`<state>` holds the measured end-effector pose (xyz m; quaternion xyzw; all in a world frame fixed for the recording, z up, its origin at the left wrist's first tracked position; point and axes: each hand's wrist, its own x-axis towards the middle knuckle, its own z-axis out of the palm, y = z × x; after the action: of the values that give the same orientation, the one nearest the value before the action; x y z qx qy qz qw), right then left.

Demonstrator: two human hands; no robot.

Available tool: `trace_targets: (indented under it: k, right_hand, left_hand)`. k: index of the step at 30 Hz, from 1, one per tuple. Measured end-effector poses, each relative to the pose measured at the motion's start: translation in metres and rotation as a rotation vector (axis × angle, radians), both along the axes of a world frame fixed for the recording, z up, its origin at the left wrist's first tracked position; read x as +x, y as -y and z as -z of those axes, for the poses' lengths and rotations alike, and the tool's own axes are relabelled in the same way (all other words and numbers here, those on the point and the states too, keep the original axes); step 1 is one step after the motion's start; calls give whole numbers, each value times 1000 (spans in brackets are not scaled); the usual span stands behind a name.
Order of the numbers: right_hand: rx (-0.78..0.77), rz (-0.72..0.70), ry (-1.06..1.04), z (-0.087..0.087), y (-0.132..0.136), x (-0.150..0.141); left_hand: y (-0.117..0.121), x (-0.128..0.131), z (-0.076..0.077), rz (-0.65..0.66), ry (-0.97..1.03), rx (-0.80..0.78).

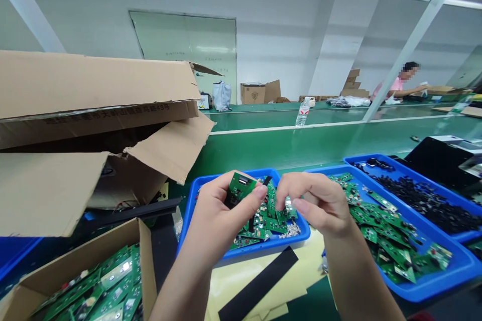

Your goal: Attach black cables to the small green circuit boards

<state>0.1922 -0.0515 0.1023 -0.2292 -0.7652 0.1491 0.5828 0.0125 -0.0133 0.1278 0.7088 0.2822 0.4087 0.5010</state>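
Observation:
My left hand (pixel 222 213) is closed on a small green circuit board (pixel 241 184), pinned between thumb and fingers with a dark component facing up. A thin black piece (pixel 267 180) shows just past the thumb; whether it is held, I cannot tell. To the right, my right hand (pixel 320 203) has thumb and fingertips drawn together; anything between them is too small or hidden to name. Both hands are above a blue tray (pixel 307 233) of green boards and small pale parts. On yellow sheets (pixel 289 281) below lies a flat black strip (pixel 259 283).
At right, one blue tray (pixel 448 288) holds green boards, and another (pixel 404 163) holds small black parts (pixel 425 200). Left are a board-filled carton (pixel 145 256) and large open cardboard boxes (pixel 94 80). A bottle (pixel 302 112) stands behind; a person (pixel 399 85) works far right.

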Motion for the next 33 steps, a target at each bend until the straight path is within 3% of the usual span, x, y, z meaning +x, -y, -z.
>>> trace_targets:
  k: [33]
  right_hand:
    - [71, -26, -43, -1, -2, -3]
  left_hand:
    - [0, 2, -1, 24, 15, 29]
